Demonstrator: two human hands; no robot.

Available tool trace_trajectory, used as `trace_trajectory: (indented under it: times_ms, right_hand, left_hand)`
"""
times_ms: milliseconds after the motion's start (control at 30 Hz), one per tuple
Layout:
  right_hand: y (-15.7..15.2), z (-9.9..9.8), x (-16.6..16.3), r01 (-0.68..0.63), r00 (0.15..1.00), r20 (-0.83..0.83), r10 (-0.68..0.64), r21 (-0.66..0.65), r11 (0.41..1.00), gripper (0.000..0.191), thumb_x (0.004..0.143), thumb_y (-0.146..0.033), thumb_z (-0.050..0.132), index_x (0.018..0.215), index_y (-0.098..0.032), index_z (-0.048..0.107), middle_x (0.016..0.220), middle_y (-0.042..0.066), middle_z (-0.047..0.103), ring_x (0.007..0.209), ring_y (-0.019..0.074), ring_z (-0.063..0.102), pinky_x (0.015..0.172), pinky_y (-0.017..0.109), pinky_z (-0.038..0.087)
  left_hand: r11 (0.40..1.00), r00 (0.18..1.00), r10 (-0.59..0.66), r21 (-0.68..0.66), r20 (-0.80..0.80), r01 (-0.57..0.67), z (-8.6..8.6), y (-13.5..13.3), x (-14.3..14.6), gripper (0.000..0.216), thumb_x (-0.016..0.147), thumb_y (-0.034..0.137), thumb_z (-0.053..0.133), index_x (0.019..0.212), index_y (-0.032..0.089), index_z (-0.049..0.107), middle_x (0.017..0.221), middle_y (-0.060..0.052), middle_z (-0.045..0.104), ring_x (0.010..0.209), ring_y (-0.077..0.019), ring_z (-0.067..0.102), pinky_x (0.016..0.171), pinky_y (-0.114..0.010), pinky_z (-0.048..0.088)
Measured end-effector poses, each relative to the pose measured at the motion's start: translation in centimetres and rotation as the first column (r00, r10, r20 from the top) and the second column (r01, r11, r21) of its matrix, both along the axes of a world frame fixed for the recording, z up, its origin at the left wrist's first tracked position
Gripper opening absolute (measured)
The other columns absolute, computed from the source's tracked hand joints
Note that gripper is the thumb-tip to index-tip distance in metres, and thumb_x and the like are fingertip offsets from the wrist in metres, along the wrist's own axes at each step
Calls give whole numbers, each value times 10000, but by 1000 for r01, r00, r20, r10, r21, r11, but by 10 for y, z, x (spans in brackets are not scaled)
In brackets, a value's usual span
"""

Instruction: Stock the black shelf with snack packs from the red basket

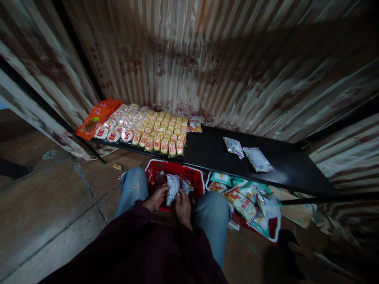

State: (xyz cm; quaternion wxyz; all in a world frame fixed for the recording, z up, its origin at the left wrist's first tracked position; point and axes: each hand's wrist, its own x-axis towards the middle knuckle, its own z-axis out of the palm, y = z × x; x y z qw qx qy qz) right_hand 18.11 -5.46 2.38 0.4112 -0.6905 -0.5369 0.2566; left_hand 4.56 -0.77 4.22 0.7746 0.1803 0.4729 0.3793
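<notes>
Between my knees, a white snack packet (173,189) is held over a red basket (199,173). My left hand (156,198) is closed on the packet's left edge. On the right edge, my right hand (182,206) grips the same packet. Another snack packet (187,185) and some dark wrappers (160,177) lie inside the basket behind my hands. Two more white packets, one nearer the middle (233,146) and one to its right (258,159), lie flat on the black shelf (204,149) ahead.
Rows of yellow-wrapped cakes (162,132) and white round cakes (118,128) fill the shelf's left, beside orange bags (97,118). One packet (195,124) leans at the back. A second red basket (276,230) holds several packets at right. A small wrapped piece (117,167) lies on the floor.
</notes>
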Motion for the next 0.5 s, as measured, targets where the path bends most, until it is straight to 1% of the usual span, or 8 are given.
trace_trajectory:
  times_ms: [100, 167, 233, 333, 433, 500]
  right_hand:
    - [0, 4, -1, 1, 997, -81, -5, -47, 999, 563, 867, -521, 414, 1251, -150, 592, 1267, 163, 617, 1187, 286, 557, 1029, 444, 404]
    - [0, 6, -3, -4, 992, -130, -3, -57, 998, 616, 826, -553, 482, 1291, -157, 564, 1316, 154, 587, 1237, 290, 527, 1052, 428, 388]
    - [1, 8, -4, 6, 987, -161, -17, -72, 997, 664, 771, -556, 557, 1302, -157, 557, 1329, 152, 576, 1248, 300, 521, 1056, 421, 388]
    - [1, 10, -4, 24, 977, -206, -52, -135, 991, 702, 722, -515, 609, 1318, -150, 540, 1297, 152, 600, 1196, 311, 563, 1025, 424, 420]
    - [-1, 12, -2, 56, 953, -280, -118, -221, 974, 696, 726, -478, 599, 1337, -152, 524, 1221, 139, 651, 1103, 305, 618, 971, 424, 457]
    - [-3, 12, 1, 69, 930, -336, -150, -242, 968, 671, 730, -470, 602, 1324, -164, 541, 1199, 124, 665, 1092, 297, 621, 964, 415, 460]
  left_hand:
    - [997, 998, -60, -40, -32, 59, -1, 0, -2, 537, 670, 414, 697, 1183, 280, 608, 1129, -43, 667, 1018, -214, 596, 802, -292, 420]
    - [996, 996, -81, -31, -39, 80, 0, -1, -4, 557, 681, 410, 690, 1219, 310, 591, 1225, -41, 628, 1076, -220, 567, 832, -304, 405]
    - [996, 995, -90, -11, -30, 90, 2, -2, -5, 568, 679, 390, 694, 1233, 319, 588, 1278, -40, 601, 1110, -225, 549, 850, -309, 396]
    - [995, 994, -101, 3, -34, 101, 1, -3, -5, 582, 675, 371, 701, 1243, 308, 591, 1250, -49, 614, 1082, -224, 561, 842, -306, 397]
    - [993, 994, -105, 45, -36, 106, 0, -4, -5, 556, 661, 340, 714, 1207, 269, 629, 1164, -62, 640, 1017, -215, 581, 830, -305, 407]
    - [991, 995, -92, 89, -43, 95, -1, -4, -4, 522, 639, 310, 730, 1153, 241, 667, 1109, -66, 647, 978, -209, 588, 830, -306, 414]
